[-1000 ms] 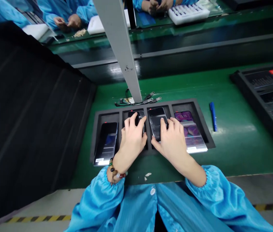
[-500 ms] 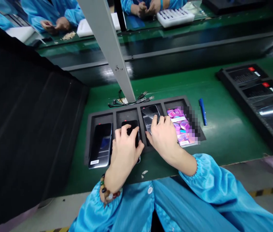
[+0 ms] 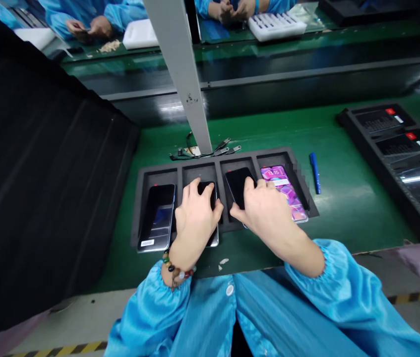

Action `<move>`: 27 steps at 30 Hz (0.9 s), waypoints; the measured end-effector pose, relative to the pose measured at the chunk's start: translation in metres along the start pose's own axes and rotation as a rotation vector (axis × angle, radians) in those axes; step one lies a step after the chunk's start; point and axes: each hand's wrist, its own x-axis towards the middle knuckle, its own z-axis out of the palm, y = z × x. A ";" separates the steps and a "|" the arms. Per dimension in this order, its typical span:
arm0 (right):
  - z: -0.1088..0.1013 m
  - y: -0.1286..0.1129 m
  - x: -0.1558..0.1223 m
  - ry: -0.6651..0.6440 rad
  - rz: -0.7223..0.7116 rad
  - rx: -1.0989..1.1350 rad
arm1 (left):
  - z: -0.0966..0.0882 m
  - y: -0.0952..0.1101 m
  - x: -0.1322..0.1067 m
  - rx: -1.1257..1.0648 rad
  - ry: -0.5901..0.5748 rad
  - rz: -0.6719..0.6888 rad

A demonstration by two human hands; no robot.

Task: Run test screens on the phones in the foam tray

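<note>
A black foam tray [image 3: 199, 172] with a row of compartments lies on the green bench, a smartphone in each. My left hand [image 3: 196, 214] is closed over the second smartphone [image 3: 212, 237], thumb and fingers at its edges, hiding much of its dark screen. On the third smartphone [image 3: 237, 183], also dark and slightly tilted, my right hand [image 3: 269, 209] grips the sides and covers its lower part. Left of my hands rests the first smartphone [image 3: 156, 218], dark with a white label. The fourth smartphone [image 3: 292, 199] shows a lit pink-purple screen reading 13:15, partly behind my right hand.
A blue pen [image 3: 315, 173] lies right of the tray. Short black cables [image 3: 204, 154] lie behind it at a grey post [image 3: 187, 84]. Another black tray [image 3: 371, 144] holds packed items at right. A black curtain [image 3: 46, 173] borders the left. Co-workers' hands [image 3: 90, 29] work across the bench.
My right hand has shifted slightly right and the third smartphone's screen, which showed reflections, now looks plain dark. My left hand stays on the second smartphone. The view has shifted slightly.
</note>
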 end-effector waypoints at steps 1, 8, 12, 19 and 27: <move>0.001 0.002 -0.006 0.001 -0.011 -0.008 | 0.001 0.000 0.001 -0.004 0.004 -0.004; 0.020 -0.002 -0.026 0.030 0.004 0.010 | 0.007 0.004 0.002 0.000 0.026 0.018; 0.026 -0.007 -0.029 0.059 0.007 0.032 | 0.002 0.001 -0.002 -0.057 0.042 0.034; 0.027 0.068 -0.045 0.251 -0.034 0.475 | -0.037 -0.067 -0.022 -0.024 0.202 -0.124; 0.060 0.160 -0.043 0.325 0.088 0.549 | -0.028 -0.095 -0.022 0.057 0.055 -0.171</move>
